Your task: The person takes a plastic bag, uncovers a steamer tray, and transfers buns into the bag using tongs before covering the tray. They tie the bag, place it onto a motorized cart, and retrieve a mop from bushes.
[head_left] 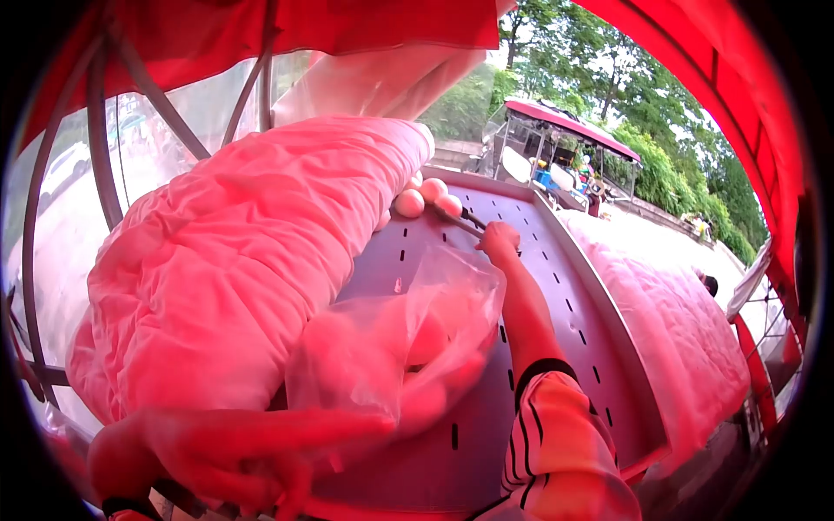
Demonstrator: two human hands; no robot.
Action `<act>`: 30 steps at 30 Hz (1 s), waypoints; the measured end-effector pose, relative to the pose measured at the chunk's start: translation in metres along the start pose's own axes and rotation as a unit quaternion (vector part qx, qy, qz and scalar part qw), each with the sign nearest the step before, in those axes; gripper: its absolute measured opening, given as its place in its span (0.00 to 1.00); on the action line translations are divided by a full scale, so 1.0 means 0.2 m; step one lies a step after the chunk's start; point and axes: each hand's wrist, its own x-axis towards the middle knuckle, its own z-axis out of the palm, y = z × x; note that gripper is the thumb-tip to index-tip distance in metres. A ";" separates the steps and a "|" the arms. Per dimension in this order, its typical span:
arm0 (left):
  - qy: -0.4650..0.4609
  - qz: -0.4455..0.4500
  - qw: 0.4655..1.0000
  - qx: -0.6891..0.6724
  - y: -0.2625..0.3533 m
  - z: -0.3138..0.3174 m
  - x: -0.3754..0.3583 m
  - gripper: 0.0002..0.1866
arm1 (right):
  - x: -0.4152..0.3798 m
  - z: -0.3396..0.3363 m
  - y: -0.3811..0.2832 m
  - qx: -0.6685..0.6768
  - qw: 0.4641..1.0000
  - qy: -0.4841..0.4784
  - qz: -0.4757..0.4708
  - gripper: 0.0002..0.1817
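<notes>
Round pale pieces (410, 203) lie at slotted table's (556, 347) far end, beside quilt (234, 252), at tip of tongs (459, 222). My right hand (501, 241) reaches far forward, grip curled round tongs. Nearer, clear bag (391, 343) of round items; my left hand (230, 451) low beside it, fingers stretched rightward, can't tell whether grip holds bag.
</notes>
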 end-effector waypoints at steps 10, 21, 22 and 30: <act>0.034 0.020 0.998 0.041 0.04 0.00 0.03 0.38 | -0.33 -0.17 0.00 0.062 0.968 0.074 -0.232 0.23; 0.069 -0.017 0.996 0.055 0.05 0.01 -0.02 0.35 | -0.25 -0.21 -0.39 -0.054 0.964 0.052 -0.256 0.25; 0.085 -0.026 0.994 0.062 0.06 0.02 -0.03 0.33 | -0.23 -0.21 -0.38 -0.068 0.962 0.068 -0.257 0.24; 0.201 -0.015 0.969 0.144 0.16 0.00 0.06 0.36 | -0.23 -0.27 -0.03 -0.136 0.949 0.136 -0.252 0.21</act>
